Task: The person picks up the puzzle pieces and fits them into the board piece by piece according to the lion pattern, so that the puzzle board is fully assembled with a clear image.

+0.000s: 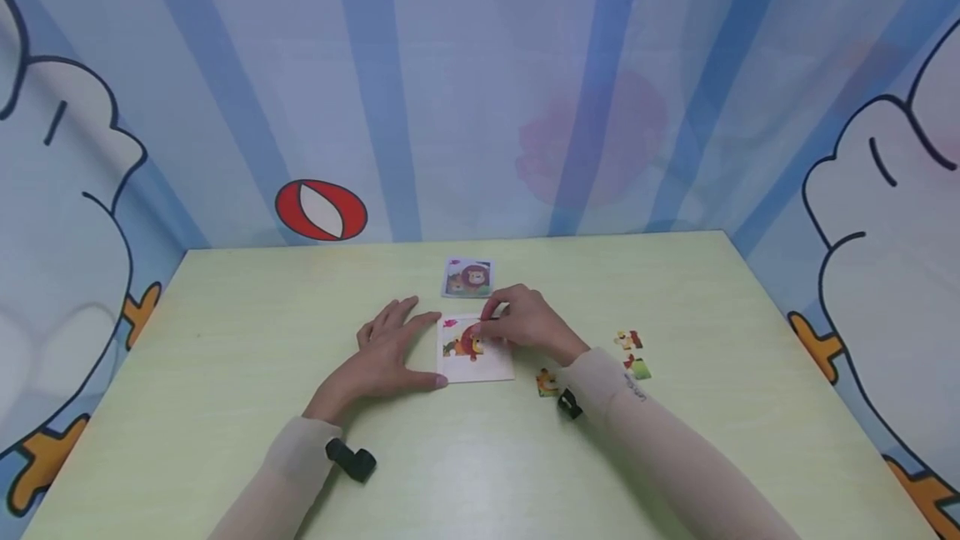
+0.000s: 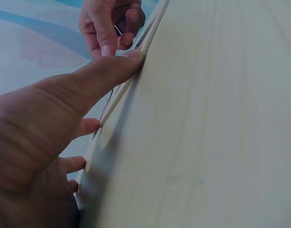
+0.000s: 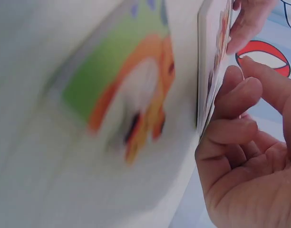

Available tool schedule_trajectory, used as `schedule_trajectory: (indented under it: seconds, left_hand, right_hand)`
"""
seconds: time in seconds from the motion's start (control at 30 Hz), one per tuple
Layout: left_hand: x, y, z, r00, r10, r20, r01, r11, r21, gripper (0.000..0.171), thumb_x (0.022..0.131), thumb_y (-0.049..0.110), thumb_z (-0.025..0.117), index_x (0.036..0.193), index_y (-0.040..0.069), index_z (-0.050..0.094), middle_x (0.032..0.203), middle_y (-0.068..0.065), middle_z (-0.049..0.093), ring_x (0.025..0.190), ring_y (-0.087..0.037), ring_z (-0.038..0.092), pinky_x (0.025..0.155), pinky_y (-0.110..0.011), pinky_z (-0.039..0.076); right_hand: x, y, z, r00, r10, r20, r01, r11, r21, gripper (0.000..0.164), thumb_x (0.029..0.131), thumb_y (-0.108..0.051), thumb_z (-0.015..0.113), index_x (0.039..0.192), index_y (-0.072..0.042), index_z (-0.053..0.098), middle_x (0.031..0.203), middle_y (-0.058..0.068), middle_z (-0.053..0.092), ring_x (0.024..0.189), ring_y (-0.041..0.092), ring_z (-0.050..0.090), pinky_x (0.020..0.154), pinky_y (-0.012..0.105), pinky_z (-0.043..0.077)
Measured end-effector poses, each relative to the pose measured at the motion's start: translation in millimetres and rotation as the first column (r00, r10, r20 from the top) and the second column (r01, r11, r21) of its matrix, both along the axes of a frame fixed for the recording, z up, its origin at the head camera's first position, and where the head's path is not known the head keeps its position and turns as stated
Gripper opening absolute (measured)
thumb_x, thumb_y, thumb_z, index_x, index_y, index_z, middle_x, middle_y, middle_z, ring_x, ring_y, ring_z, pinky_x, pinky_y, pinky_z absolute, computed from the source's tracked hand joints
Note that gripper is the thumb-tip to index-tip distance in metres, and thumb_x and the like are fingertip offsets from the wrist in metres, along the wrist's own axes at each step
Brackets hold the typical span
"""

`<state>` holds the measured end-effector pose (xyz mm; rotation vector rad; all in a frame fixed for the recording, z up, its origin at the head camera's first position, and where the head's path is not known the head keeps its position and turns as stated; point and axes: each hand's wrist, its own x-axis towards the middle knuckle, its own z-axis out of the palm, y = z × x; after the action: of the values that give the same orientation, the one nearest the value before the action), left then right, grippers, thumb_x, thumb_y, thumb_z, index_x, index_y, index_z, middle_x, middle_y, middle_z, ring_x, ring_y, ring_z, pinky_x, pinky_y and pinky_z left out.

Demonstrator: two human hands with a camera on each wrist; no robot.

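Note:
A white square puzzle board (image 1: 491,369) lies mid-table, with part of a lion picture (image 1: 462,346) laid in its upper left. My left hand (image 1: 386,365) is spread at the board's left side, thumb on the lower left corner and index fingertip by the upper left one. Over the board's upper right, my right hand (image 1: 528,319) pinches a thin puzzle piece between thumb and index finger; only its edge (image 3: 242,73) shows in the right wrist view, its picture hidden. A loose orange-and-green puzzle piece (image 1: 547,382) lies under the right wrist.
Two more loose puzzle pieces, one orange and brown (image 1: 628,340), one red and green (image 1: 639,368), lie right of the right sleeve. Behind the board is a lion picture card (image 1: 468,278). A printed curtain (image 1: 480,107) rises along the table's back edge.

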<state>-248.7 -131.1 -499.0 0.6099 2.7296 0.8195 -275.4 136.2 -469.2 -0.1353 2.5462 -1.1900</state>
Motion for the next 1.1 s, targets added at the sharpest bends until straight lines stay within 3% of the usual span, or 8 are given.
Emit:
schedule_trajectory:
  seconds: [0.17, 0.5, 0.87, 1.1]
  left_hand:
    - [0.3, 1, -0.2, 1.000, 0.006, 0.003, -0.006, 1.000, -0.010, 0.098, 0.082, 0.055, 0.089, 0.165, 0.029, 0.044, 0.182, -0.014, 0.016, 0.168, -0.044, 0.005, 0.127, -0.078, 0.010]
    - [0.1, 1, -1.0, 1.000, 0.002, -0.001, -0.002, 1.000, 0.007, 0.099, 0.081, 0.053, 0.090, 0.165, 0.028, 0.043, 0.181, -0.014, 0.016, 0.168, -0.044, 0.005, 0.127, -0.077, 0.010]
    - [0.5, 2, 0.5, 1.000, 0.005, 0.011, -0.005, 1.000, 0.012, 0.099, 0.081, 0.053, 0.090, 0.165, 0.028, 0.043, 0.182, -0.013, 0.015, 0.168, -0.043, 0.004, 0.127, -0.077, 0.009]
    - [0.3, 2, 0.7, 1.000, 0.006, 0.011, -0.006, 1.000, 0.008, 0.100, 0.080, 0.052, 0.091, 0.165, 0.028, 0.043, 0.182, -0.013, 0.016, 0.168, -0.043, 0.004, 0.127, -0.077, 0.010]
  right_hand:
    - [1.4, 17, 5.6, 1.000, 0.015, 0.005, -0.015, 1.000, -0.016, 0.023, 0.095, -0.035, 0.083, 0.106, -0.016, 0.077, 0.088, 0.004, 0.080, 0.060, 0.020, 0.063, 0.060, 0.031, 0.050]
    - [7.5, 54, 16.5, 0.999, -0.041, -0.008, 0.041, 0.999, 0.014, 0.032, 0.097, -0.034, 0.080, 0.122, -0.014, 0.077, 0.121, 0.009, 0.075, 0.073, 0.021, 0.070, 0.070, 0.033, 0.058]
    - [15.5, 104, 24.1, 0.996, -0.088, -0.001, 0.088, 0.995, 0.050, 0.041, 0.099, -0.034, 0.078, 0.133, -0.012, 0.073, 0.135, 0.012, 0.072, 0.082, 0.026, 0.073, 0.078, 0.037, 0.058]
    - [23.0, 144, 28.4, 0.995, -0.104, -0.010, 0.104, 0.991, 0.080, 0.044, 0.101, -0.034, 0.075, 0.136, -0.008, 0.071, 0.139, 0.019, 0.069, 0.085, 0.027, 0.073, 0.068, 0.038, 0.056]
